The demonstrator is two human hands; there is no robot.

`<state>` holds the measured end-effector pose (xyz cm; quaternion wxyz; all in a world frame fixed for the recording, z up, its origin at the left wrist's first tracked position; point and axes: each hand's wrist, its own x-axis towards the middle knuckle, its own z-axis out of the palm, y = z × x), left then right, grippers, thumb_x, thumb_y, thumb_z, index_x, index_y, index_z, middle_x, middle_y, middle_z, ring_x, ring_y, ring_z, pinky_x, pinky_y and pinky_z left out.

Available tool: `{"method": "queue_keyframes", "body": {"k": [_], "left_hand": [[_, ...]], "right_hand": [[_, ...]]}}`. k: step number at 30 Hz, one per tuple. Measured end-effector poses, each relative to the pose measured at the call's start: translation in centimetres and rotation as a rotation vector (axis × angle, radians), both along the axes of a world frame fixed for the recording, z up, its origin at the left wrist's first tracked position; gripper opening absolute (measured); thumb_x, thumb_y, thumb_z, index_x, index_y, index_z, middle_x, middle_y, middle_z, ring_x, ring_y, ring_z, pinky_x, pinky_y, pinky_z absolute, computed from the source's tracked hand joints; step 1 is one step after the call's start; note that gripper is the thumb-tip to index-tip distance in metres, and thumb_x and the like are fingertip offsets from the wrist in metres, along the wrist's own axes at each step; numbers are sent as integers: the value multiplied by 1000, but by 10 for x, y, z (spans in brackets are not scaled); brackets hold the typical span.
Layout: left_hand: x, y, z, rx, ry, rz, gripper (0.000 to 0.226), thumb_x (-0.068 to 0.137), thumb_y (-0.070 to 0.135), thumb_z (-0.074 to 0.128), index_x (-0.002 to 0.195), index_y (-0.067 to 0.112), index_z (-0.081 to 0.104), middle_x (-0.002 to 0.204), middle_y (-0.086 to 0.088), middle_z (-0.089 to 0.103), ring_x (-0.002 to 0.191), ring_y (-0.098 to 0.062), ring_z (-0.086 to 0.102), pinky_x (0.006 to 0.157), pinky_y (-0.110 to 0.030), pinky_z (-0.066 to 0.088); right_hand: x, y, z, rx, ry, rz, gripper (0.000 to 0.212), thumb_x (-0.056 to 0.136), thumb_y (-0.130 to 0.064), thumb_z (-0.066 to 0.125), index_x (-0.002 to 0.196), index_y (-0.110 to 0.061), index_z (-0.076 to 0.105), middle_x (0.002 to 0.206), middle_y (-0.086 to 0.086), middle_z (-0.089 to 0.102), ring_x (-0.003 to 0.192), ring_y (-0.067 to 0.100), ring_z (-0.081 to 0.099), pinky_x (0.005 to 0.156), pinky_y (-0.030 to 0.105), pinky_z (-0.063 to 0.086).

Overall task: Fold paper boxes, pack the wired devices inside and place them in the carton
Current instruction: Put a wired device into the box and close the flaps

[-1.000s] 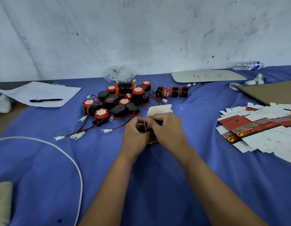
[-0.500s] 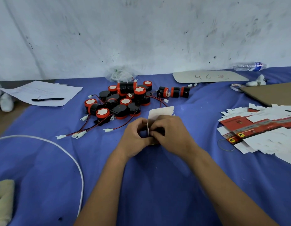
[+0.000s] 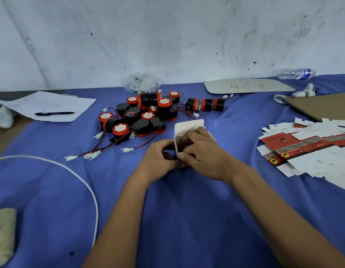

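The paper box (image 3: 189, 127) is in the middle of the bench (image 3: 187, 219), between the two hands, and both hands hold it. Its white flap stands up behind the right hand and a thin white edge shows between the hands; a little red of the box shows under them. The left hand (image 3: 158, 161) is on the left side of the box with its fingers curled around the lower part. The right hand (image 3: 200, 151) lies over the top and right side of the box, fingers bent and pinching the cardboard, so most of the box is hidden.

Just behind the box, a heap of wired devices (image 3: 144, 115), black and orange with red and black wires, lies on the blue cover. To the right, well apart from the hands, is a stack of flat box blanks (image 3: 311, 149), with a rubber band (image 3: 267, 167) beside it. On the far left lies a sheet of paper (image 3: 50, 105) with a pen (image 3: 54, 113) on it.
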<state>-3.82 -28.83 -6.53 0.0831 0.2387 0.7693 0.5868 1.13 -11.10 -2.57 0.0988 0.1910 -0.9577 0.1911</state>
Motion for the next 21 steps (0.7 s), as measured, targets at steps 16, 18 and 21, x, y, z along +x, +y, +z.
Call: {"method": "queue_keyframes", "body": {"k": [16, 18, 21], "left_hand": [[10, 38, -7, 110, -12, 328, 15, 92, 21, 77, 106, 19, 73, 103, 9, 76, 99, -9, 71, 80, -30, 59], [11, 41, -7, 111, 11, 353, 21, 91, 16, 77, 111, 21, 73, 108, 11, 75, 102, -6, 69, 84, -32, 60], [12, 43, -7, 158, 1, 365, 29, 92, 10, 74, 119, 20, 72, 114, 9, 75, 108, -10, 69, 91, -39, 60]], "right_hand": [[2, 36, -10, -1059, 338, -578, 19, 102, -14, 52, 96, -16, 70, 76, -2, 69, 58, 15, 57, 53, 30, 47], [-2, 40, -21, -1100, 84, -555, 14, 102, -15, 57, 103, -17, 71, 85, 2, 72, 53, 13, 55, 47, 27, 43], [-1, 33, -35, -1077, -169, -307, 25, 104, -17, 53, 108, -29, 74, 72, 0, 70, 51, 16, 54, 43, 26, 43]]}}
